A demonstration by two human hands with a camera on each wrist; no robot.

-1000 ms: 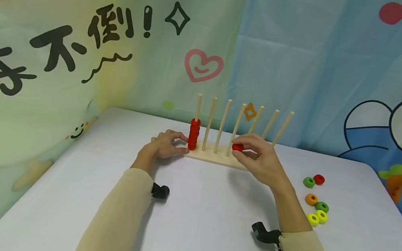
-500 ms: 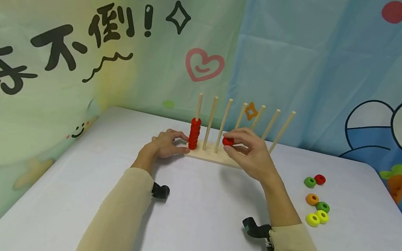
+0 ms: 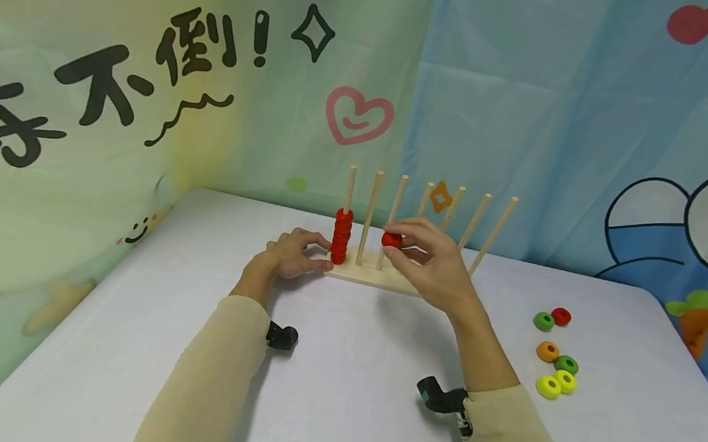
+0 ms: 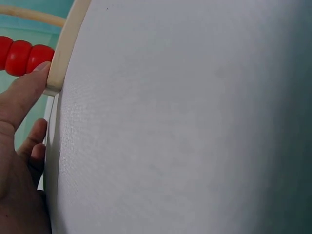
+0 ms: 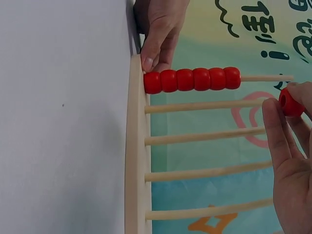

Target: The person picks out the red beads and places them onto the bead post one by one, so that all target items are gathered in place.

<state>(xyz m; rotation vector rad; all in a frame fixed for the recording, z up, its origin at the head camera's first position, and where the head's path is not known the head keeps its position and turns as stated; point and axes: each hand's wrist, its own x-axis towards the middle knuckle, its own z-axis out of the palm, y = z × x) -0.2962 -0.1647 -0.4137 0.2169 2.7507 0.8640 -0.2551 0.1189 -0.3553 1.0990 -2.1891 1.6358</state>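
A wooden peg stand (image 3: 368, 275) with a row of upright pegs stands on the table, its leftmost peg strung with a stack of several red beads (image 3: 341, 237). My left hand (image 3: 290, 253) holds the left end of the base, thumb at the near side by the lowest bead. In the left wrist view the thumb (image 4: 25, 92) lies on the base's end. Between thumb and fingertips my right hand (image 3: 433, 261) pinches another red bead (image 3: 392, 239), raised in front of the third peg. Its hole (image 5: 283, 100) shows in the right wrist view, near the leftmost peg's tip.
Loose beads lie on the white table (image 3: 338, 390) to the right: a red bead (image 3: 561, 316), a green bead (image 3: 544, 321), an orange bead (image 3: 548, 351), another green, and two yellow beads (image 3: 548, 387). A printed cloth (image 3: 499, 107) hangs behind the table.
My right hand has carried the red bead leftward and slightly up, from the fourth peg to the third. My left hand stays at the base's end.
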